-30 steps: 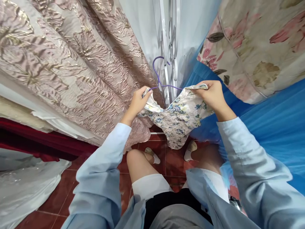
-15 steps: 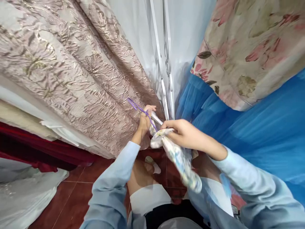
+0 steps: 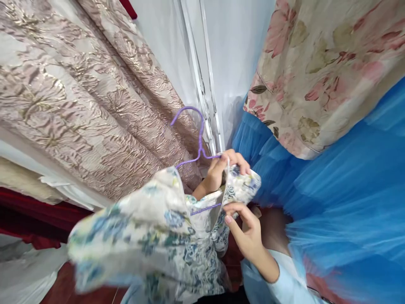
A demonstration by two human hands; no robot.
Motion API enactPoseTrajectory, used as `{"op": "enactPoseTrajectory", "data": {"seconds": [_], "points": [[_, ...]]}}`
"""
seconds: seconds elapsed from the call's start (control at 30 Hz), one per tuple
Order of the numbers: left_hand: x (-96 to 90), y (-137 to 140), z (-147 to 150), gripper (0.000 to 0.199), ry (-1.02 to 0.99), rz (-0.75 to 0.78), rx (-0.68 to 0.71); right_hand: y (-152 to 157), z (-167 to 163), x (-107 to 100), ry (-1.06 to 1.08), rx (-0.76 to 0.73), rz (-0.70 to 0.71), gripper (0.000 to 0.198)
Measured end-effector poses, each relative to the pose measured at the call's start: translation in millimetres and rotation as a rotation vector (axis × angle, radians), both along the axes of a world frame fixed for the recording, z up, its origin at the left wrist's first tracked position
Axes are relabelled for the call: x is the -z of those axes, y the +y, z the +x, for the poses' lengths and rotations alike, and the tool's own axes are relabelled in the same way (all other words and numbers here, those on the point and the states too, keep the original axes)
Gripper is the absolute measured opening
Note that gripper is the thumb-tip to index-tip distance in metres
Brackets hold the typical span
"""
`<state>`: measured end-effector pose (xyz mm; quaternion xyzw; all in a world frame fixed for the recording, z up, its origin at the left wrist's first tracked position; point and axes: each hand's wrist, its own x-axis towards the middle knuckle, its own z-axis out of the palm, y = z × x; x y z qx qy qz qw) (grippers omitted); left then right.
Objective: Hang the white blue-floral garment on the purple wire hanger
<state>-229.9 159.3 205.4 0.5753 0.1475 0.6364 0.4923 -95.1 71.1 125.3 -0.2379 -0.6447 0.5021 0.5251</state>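
Observation:
A white dress with blue, green and yellow flowers [image 3: 186, 249] hangs on a purple wire hanger [image 3: 200, 139], whose hook points up and left. Inside the neck opening, my left hand [image 3: 218, 173] reaches up and is closed round the dress's right shoulder edge, beside the hanger's arm. My right hand [image 3: 248, 230] is below it, thumb and forefinger closing on the edge of the neckline. The hanger's lower bar shows across the opening. The dress's left sleeve spreads out toward the lower left, blurred, and covers my left forearm.
Pink brocade fabric with metallic flowers [image 3: 79, 97] hangs at left. A floral panel [image 3: 316, 84] and blue tulle [image 3: 348, 202] hang at right. White metal bars [image 3: 199, 80] stand between them before white cloth. Red tiled floor [image 3: 68, 283] shows at lower left.
The bunched dress has been spread out over the hanger, sleeve to the left. The hanger has turned so its hook shows fully. My left hand has moved right, inside the dress's neck.

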Motion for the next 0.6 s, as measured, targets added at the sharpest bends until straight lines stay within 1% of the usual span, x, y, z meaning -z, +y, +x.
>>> {"op": "enactPoseTrajectory", "data": {"seconds": [0.03, 0.07, 0.1, 0.13, 0.17, 0.23, 0.27, 0.3, 0.37, 0.47, 0.6], "points": [[-1.9, 5.3, 10.6, 0.042, -0.045, -0.044, 0.135, -10.0, 0.5, 11.1, 0.002, 0.032, -0.041, 0.008], [-3.9, 12.9, 20.9, 0.042, -0.087, -0.090, 0.259, -20.9, 0.8, 21.5, 0.000, 0.063, -0.082, 0.008], [-6.2, 22.7, 30.2, 0.042, -0.121, -0.143, 0.353, -32.2, 1.0, 30.9, -0.007, 0.085, -0.120, 0.009], [-9.1, 33.9, 37.7, 0.043, -0.142, -0.202, 0.405, -43.0, 1.3, 38.7, -0.018, 0.093, -0.155, 0.011], [-12.5, 45.7, 43.1, 0.045, -0.146, -0.265, 0.416, -52.6, 1.7, 44.8, -0.033, 0.081, -0.182, 0.012], [-20.3, 66.7, 47.0, 0.049, -0.137, -0.364, 0.361, -65.6, 3.0, 52.2, -0.073, 0.011, -0.211, 0.015], [-23.9, 74.0, 45.9, 0.050, -0.141, -0.382, 0.324, -68.2, 4.0, 54.1, -0.095, -0.037, -0.216, 0.017], [-26.6, 78.3, 43.3, 0.052, -0.156, -0.375, 0.294, -68.3, 5.1, 55.2, -0.117, -0.086, -0.221, 0.018], [-27.1, 77.1, 36.1, 0.055, -0.185, -0.320, 0.276, -62.1, 7.4, 57.2, -0.154, -0.157, -0.238, 0.022], [-14.3, 58.0, 26.4, 0.056, -0.217, -0.304, 0.272, -45.0, 10.3, 63.5, -0.176, -0.168, -0.296, 0.028], [10.9, 35.4, 17.9, 0.033, -0.339, -0.367, 0.202, -26.3, 12.4, 76.7, -0.176, -0.104, -0.361, 0.032]]}}
